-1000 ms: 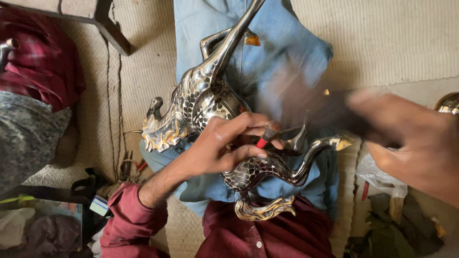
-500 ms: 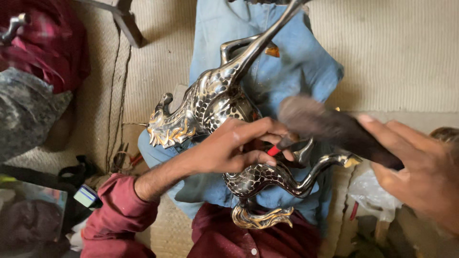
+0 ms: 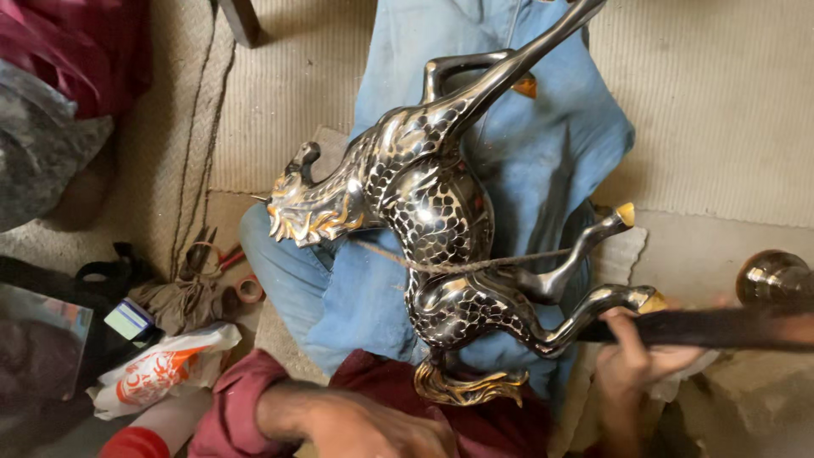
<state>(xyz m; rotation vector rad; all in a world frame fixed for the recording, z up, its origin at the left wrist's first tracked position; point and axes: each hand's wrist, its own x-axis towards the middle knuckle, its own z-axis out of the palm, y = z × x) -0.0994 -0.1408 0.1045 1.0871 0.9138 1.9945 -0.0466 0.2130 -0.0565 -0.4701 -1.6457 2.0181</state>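
Head view shows my right hand wrapped around a dark rod-like tool, fingers curled over it, pinching it just beside the rear hoof of a metal horse figure. The figure — black with silver scale patterning and gilt mane and tail — lies on its side across my blue-trousered lap, above both hands. My left hand sits low at the frame edge, below the horse's gold tail, not touching it; it is blurred, so I cannot tell whether it is spread or closed. Left of that hand lie a white plastic bag and scissors on the woven mat.
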